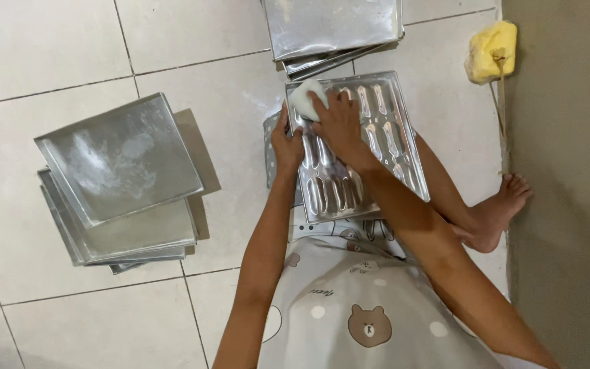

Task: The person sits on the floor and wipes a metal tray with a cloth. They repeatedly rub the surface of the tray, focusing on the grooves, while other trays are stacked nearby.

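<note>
Our right hand presses a white sponge on the far left corner of the metal mould tray, whose grooves run away from us; our left hand grips its left edge.

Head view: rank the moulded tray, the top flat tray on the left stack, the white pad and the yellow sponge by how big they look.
1. Flat tray and moulded tray: look alike, partly hidden, unranked.
2. Yellow sponge.
3. White pad, partly covered by the right hand.

open tile far left, tray stacks flanking, wall right
</note>
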